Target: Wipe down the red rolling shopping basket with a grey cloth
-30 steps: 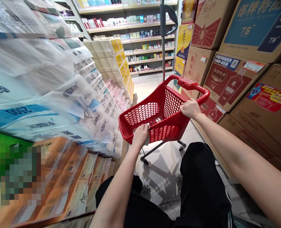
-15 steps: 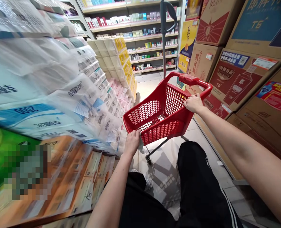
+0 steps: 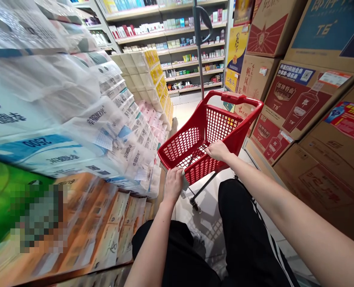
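Note:
A red plastic shopping cart (image 3: 191, 135) with perforated sides and a tall grey pole stands in the aisle in front of me, turned at an angle. My left hand (image 3: 173, 184) is closed at its near left corner, with a pale grey-green cloth (image 3: 184, 182) showing beside the fingers, pressed against the rim. Over the top edge of the near side, my right hand (image 3: 218, 151) is wrapped with its fingers curled inward. The basket's visible floor bears no goods. Part of the cart's near side is hidden behind my right hand and forearm.
Stacked tissue packs (image 3: 105, 119) rise close on the left, with orange packs (image 3: 84, 219) nearer me. Printed cardboard cartons (image 3: 296, 99) line the right side. Shelves of small boxes and bottles (image 3: 191, 59) stand at the far end. My legs are just behind the cart.
My right hand has slid left along the cart's near rim, away from the handle end. The cart and its pole have shifted slightly in view. My left hand remains at the near corner.

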The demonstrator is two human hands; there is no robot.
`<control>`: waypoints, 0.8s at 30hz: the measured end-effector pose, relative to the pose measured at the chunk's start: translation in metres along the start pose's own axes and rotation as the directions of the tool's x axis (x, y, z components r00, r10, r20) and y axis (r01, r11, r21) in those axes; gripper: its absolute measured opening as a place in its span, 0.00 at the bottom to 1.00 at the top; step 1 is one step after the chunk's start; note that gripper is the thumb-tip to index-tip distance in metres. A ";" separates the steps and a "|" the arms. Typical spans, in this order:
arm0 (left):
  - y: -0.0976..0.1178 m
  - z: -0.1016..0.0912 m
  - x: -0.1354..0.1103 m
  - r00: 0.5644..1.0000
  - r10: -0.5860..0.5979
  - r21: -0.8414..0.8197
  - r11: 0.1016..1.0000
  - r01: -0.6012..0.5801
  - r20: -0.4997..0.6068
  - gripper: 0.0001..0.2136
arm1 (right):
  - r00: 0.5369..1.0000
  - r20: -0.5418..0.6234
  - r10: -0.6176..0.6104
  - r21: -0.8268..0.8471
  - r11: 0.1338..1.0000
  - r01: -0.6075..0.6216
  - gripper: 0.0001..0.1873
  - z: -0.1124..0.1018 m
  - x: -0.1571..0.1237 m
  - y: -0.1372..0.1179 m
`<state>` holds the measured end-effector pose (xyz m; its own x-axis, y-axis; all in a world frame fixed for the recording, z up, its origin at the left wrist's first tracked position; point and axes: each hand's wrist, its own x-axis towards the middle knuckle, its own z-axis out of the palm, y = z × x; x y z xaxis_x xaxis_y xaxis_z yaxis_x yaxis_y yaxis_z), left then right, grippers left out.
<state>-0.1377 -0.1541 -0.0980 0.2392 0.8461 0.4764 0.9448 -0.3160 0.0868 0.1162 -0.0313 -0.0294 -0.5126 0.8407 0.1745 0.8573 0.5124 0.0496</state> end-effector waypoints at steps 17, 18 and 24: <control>0.016 0.001 0.004 0.998 -0.057 0.025 0.998 0.057 0.003 0.11 | 0.980 0.194 0.036 -0.003 0.999 -0.036 0.25 -0.006 -0.005 -0.026; 0.022 0.005 0.000 0.983 -0.157 -0.033 0.987 0.155 -0.097 0.15 | 0.982 0.184 0.036 0.001 0.999 -0.037 0.25 -0.005 -0.006 -0.028; 0.037 0.021 -0.022 0.815 -0.501 -0.259 0.862 0.437 -0.291 0.25 | 0.989 0.133 0.071 0.029 0.997 -0.076 0.25 -0.002 -0.010 -0.042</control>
<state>-0.1029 -0.1755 -0.1240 -0.3432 0.7230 0.5996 0.8605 -0.0138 0.5093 0.0851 -0.0615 -0.0315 -0.4520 0.8908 0.0454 0.8919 0.4522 0.0076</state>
